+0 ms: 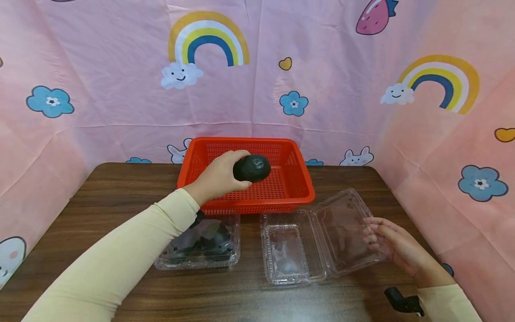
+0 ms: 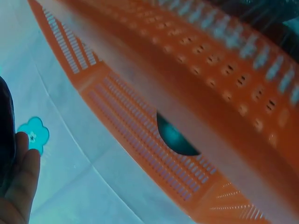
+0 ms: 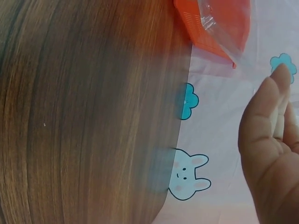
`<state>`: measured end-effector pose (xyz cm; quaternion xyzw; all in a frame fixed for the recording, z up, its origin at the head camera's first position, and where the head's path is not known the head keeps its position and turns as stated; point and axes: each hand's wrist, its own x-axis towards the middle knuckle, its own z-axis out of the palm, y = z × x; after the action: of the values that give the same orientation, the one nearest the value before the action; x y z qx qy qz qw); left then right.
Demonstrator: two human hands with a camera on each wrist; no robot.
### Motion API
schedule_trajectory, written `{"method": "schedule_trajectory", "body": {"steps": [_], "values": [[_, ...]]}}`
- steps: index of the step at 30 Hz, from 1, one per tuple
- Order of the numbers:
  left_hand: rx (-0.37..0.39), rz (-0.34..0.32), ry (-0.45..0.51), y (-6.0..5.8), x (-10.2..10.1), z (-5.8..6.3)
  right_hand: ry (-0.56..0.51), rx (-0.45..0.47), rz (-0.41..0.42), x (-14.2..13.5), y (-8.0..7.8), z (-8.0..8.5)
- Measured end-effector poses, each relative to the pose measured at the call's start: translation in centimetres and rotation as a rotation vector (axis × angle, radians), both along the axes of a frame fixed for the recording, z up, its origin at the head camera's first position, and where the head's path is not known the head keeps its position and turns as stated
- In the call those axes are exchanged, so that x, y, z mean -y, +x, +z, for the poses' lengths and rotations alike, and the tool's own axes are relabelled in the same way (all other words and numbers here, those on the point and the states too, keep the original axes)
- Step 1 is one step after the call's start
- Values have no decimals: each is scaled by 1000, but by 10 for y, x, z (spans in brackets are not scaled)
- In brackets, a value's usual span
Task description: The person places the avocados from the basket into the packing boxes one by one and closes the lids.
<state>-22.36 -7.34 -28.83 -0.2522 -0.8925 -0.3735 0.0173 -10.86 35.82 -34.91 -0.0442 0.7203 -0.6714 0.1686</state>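
Observation:
My left hand (image 1: 223,174) grips a dark green avocado (image 1: 252,168) over the red plastic basket (image 1: 303,188). In the left wrist view, another avocado (image 2: 175,135) shows inside the basket; my left hand hides it in the head view. At the right, my right hand (image 1: 396,243) pinches the outer edge of a clear plastic lid (image 1: 346,237), with fingers showing through the plastic. The lid is hinged to a clear clamshell tray (image 1: 287,255) that stands open with nothing in it.
A second clear clamshell (image 1: 197,264) with dark avocados inside sits left of the open one, partly behind my left sleeve. Both stand on a brown wooden table (image 1: 120,197) in front of the basket. Pink printed cloth (image 1: 265,89) hangs behind the table and along its sides.

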Motion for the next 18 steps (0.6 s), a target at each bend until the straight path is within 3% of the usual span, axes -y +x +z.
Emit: {"method": "schedule_trajectory", "body": {"steps": [18], "values": [[-32,-15,-46,19,-17,-10,4,-88,9,8,2,4]]}}
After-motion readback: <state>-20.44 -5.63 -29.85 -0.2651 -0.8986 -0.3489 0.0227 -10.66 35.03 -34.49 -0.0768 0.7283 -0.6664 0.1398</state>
